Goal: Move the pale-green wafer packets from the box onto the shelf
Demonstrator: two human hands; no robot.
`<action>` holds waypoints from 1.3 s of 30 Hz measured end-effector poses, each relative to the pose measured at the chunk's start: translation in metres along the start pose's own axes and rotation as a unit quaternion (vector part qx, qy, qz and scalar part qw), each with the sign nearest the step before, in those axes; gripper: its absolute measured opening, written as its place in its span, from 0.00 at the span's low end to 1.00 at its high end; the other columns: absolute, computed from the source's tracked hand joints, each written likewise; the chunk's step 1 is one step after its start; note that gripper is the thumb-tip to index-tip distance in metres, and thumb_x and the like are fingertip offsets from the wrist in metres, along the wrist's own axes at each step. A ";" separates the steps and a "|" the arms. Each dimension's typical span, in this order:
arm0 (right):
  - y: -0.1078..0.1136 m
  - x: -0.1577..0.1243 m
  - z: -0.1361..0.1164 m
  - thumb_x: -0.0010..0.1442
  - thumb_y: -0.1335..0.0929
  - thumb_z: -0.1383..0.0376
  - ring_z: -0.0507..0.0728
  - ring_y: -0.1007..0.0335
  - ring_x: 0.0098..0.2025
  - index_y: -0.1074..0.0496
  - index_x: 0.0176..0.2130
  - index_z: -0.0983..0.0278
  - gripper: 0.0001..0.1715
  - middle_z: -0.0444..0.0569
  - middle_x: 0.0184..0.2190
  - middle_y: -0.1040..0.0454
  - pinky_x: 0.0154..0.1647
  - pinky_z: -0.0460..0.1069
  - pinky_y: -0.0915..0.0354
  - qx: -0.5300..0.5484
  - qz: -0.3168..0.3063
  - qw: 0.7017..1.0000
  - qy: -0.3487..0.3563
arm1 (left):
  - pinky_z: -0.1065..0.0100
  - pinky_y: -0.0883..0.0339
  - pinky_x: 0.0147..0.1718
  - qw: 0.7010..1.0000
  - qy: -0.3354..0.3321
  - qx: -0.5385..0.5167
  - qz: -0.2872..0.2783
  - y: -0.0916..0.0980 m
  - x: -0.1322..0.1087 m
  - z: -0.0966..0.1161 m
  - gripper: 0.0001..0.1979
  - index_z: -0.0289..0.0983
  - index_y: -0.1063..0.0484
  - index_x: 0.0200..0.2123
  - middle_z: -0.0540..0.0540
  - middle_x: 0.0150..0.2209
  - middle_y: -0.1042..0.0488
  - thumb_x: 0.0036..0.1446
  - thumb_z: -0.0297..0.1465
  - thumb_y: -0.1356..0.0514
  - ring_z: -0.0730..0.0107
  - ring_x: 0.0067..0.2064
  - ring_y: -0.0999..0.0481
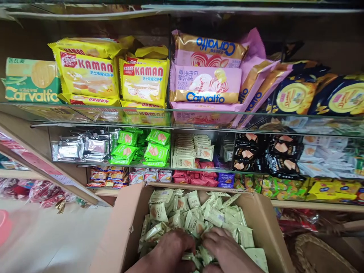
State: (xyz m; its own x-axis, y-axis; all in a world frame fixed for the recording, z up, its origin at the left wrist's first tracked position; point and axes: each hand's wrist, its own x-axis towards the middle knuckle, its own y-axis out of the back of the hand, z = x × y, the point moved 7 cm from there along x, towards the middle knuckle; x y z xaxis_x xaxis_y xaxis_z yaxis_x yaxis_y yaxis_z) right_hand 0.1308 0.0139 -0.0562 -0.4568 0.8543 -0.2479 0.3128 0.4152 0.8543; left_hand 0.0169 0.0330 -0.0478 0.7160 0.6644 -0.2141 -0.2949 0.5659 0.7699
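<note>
An open cardboard box (113, 231) stands before me, filled with small pale green snack packets (196, 223). My left hand (172, 246) is down among them, its fingers curled round some packets and the fingertips partly hidden. Close by on the right, my right hand (220, 246) bends its fingers over packets as well. A few packets lie between the two hands. How many each hand grips is hidden.
Behind the box rise glass-fronted shelves (142, 116). Yellow wafer packs (89, 76) and pink cookie packs (206, 83) fill the upper one. Below are green packets (155, 146), cream packets (183, 151) and black packets (247, 151). A woven basket (318, 250) stands lower right.
</note>
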 end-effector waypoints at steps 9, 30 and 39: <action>0.033 -0.007 -0.005 0.57 0.39 0.65 0.56 0.37 0.41 0.29 0.36 0.59 0.10 0.45 0.34 0.28 0.44 0.51 0.46 0.130 0.101 0.985 0.041 | 0.71 0.37 0.37 0.986 0.020 -0.156 0.056 0.026 -0.001 0.005 0.10 0.40 0.31 0.38 0.49 0.36 0.27 0.49 0.30 0.43 0.69 0.37 0.30; 0.058 0.013 0.021 0.44 0.28 0.60 0.53 0.32 0.30 0.29 0.29 0.61 0.10 0.42 0.26 0.26 0.34 0.48 0.38 0.714 0.326 0.613 -0.085 | 0.69 0.38 0.37 0.830 -0.044 -0.542 0.119 0.047 0.044 0.028 0.13 0.34 0.28 0.37 0.47 0.32 0.25 0.49 0.36 0.40 0.69 0.34 0.29; 0.073 0.007 0.011 0.48 0.31 0.61 0.49 0.42 0.25 0.30 0.23 0.63 0.08 0.40 0.21 0.34 0.26 0.44 0.44 0.569 0.325 0.754 -0.055 | 0.74 0.40 0.27 0.789 0.003 -0.589 0.175 0.059 0.040 0.018 0.10 0.35 0.29 0.29 0.53 0.23 0.27 0.43 0.34 0.35 0.77 0.25 0.32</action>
State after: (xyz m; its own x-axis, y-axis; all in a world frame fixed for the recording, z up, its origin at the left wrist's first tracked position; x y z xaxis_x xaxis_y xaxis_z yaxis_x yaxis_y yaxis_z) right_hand 0.1595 0.0540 -0.0004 0.1525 0.9876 -0.0369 0.9809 -0.1558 -0.1162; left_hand 0.0396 0.0843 0.0003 0.4578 0.8812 -0.1184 -0.8600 0.4051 -0.3103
